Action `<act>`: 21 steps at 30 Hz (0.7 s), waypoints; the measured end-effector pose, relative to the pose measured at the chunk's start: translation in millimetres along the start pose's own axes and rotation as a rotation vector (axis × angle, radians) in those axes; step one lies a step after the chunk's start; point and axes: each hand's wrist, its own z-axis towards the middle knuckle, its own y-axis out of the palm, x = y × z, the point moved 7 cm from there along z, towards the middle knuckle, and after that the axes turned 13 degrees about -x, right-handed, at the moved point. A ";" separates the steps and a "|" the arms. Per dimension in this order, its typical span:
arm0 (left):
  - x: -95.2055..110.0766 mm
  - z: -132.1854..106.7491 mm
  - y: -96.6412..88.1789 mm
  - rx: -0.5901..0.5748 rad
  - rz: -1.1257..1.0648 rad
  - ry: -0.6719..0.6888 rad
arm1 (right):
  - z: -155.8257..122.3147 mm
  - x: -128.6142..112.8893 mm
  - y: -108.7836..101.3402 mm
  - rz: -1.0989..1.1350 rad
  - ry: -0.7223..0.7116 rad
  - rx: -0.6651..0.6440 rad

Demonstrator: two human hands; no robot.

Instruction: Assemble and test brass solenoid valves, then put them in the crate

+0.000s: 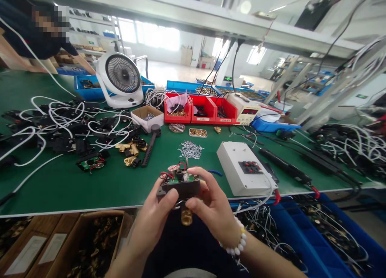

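At the lower centre of the frame, the left hand (155,217) and right hand (214,205) hold 1 black case (181,188) between them, fingers wrapped around its ends and thumbs on the near side. A green circuit board (173,181) and red wires (165,174) show at its top; a brass fitting (186,217) below seems joined to it, though the thumbs partly hide the spot. Just beyond lies a pile of metal pins (190,150). Farther up, 3 red bins (177,118) stand right of a white fan (125,101).
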 end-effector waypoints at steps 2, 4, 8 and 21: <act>2.5 3.1 4.5 -0.007 -0.009 -0.050 | 3.3 -13.1 -19.5 -0.256 0.024 -0.110; 9.5 1.9 5.4 0.055 0.031 -0.025 | 9.2 -29.8 -62.6 -0.500 0.019 -0.046; 15.4 -7.0 13.3 0.107 0.040 0.005 | 22.4 -43.5 -180.6 -1.048 0.167 0.278; 30.7 -19.0 21.3 0.102 0.134 0.028 | 12.6 34.0 -279.0 -0.866 0.562 0.225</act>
